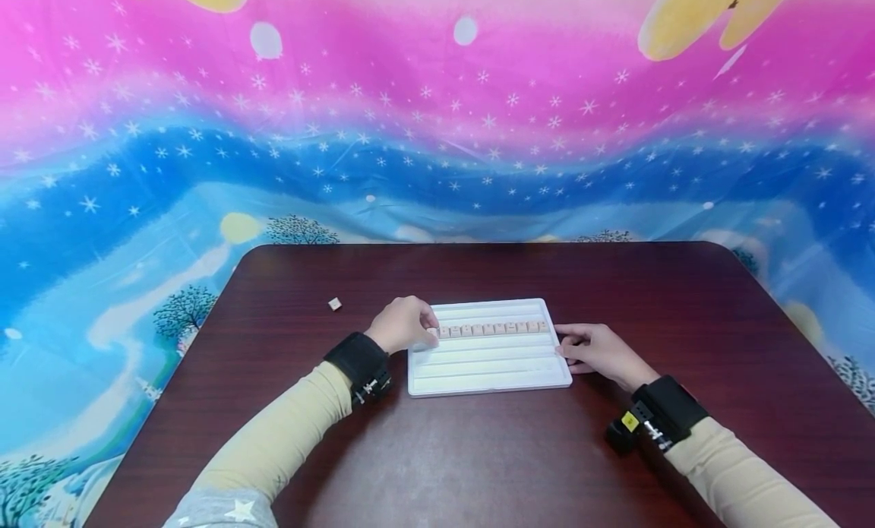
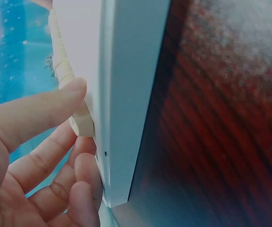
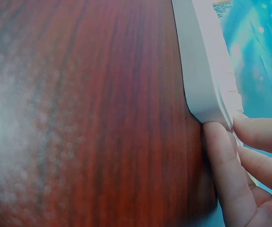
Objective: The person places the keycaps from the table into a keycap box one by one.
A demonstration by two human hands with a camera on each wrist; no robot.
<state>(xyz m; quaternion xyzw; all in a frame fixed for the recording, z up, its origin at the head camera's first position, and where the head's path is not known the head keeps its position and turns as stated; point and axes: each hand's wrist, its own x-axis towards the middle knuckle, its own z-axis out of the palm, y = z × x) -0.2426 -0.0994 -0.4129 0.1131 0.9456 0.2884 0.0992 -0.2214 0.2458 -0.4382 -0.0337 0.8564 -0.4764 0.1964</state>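
A white ridged tray lies on the table, with a row of small cream lettered blocks along one of its grooves. At the row's left end my left hand pinches a cream block between thumb and fingers, close against the tray. Its other fingers curl beside the tray's edge in the left wrist view. On the opposite side, my right hand holds the tray's right edge. In the right wrist view its thumb touches the rim and another finger rests against the side wall near the corner.
One loose cream block sits on the dark wooden table, left of the tray and beyond the left wrist. A colourful printed cloth hangs behind the table. Each wrist wears a black strap with a small device.
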